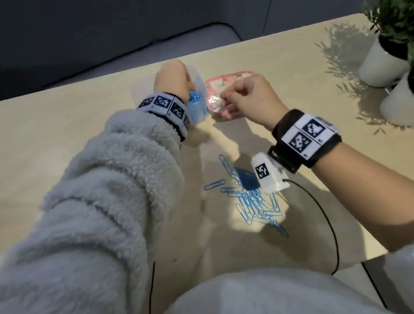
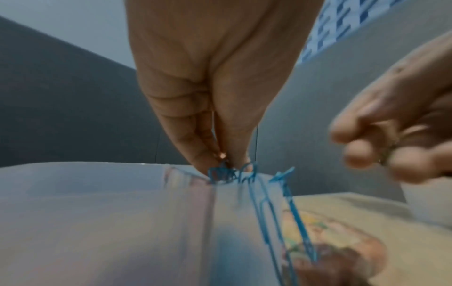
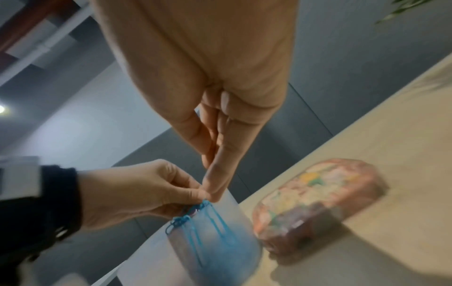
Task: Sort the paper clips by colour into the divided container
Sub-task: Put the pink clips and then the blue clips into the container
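My left hand (image 1: 188, 85) pinches a tangle of blue paper clips (image 2: 231, 173) at the rim of a translucent container (image 3: 232, 211). Several clips hang down inside it onto a blue heap (image 3: 220, 249). In the right wrist view my right hand (image 3: 210, 191) has thumb and fingers pressed together, tips right beside the left fingertips (image 3: 193, 190). The blur hides whether it holds anything. More blue clips (image 1: 253, 203) lie loose on the table near me, partly under the right wrist camera (image 1: 268, 173).
A pink box of mixed colours (image 1: 218, 80) stands just right of the translucent container. A small blue box (image 1: 247, 179) lies by the loose clips. Two white plant pots (image 1: 383, 61) stand at the right edge. A black cable (image 1: 329, 220) runs off the front edge.
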The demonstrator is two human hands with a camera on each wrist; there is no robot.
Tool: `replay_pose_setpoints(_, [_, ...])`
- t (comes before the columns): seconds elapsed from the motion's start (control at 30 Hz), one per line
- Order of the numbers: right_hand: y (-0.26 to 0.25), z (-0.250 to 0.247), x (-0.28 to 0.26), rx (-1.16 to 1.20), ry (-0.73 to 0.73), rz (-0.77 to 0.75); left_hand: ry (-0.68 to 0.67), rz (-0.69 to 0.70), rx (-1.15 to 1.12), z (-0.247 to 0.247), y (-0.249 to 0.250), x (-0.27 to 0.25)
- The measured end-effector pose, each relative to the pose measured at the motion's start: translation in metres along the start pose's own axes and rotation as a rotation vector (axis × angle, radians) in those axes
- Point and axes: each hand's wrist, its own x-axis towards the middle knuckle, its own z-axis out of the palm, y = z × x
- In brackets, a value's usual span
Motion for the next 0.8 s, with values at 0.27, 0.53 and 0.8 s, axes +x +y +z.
replay_pose_setpoints(0.27, [0.082, -0.05, -0.057, -0.421, 0.085, 0.119, -0.132, 0.218, 0.071, 0.01, -0.011, -0.021])
replay_pose_setpoints(0.53, [0.13, -0.057, -0.12, -0.61, -0.24, 0.12, -0.135, 0.191, -0.076, 0.005, -0.011, -0.015])
replay_pose_setpoints(0.8, [0.132, -0.056, -0.119, -0.552, -0.274, 0.089, -0.085, 0.122, -0.032, 0.012, -0.022, -0.004])
